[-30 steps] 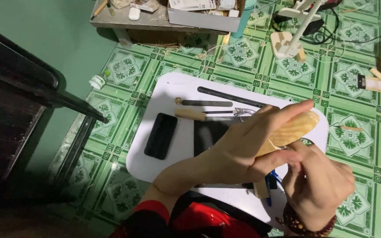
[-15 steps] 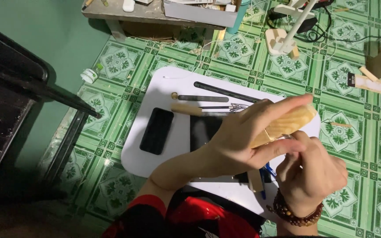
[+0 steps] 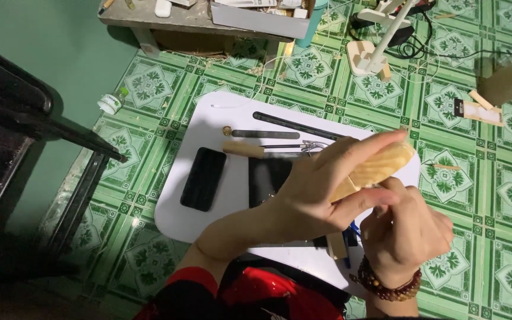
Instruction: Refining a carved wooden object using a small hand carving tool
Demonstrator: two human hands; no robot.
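My left hand (image 3: 321,189) grips a pale, rounded piece of wood (image 3: 383,166), fingers wrapped over its top and thumb under it. My right hand (image 3: 407,234), with a bead bracelet on the wrist, is closed just below the wood's lower edge; whatever it holds is hidden by the fingers. Both hands hover over a white board (image 3: 194,216) lying on the floor.
On the white board lie a black phone (image 3: 204,178), a dark rectangular slab (image 3: 266,176), a wooden-handled tool (image 3: 250,149), a dark file (image 3: 266,134) and a long black rod (image 3: 296,125). Green patterned tiles (image 3: 505,195) surround it. A low wooden bench (image 3: 167,21) stands behind, dark furniture (image 3: 13,130) at left.
The view has shifted slightly; the board and tools sit lower in the frame. Both hands stay together on the wood, with the right hand a little closer beneath it.
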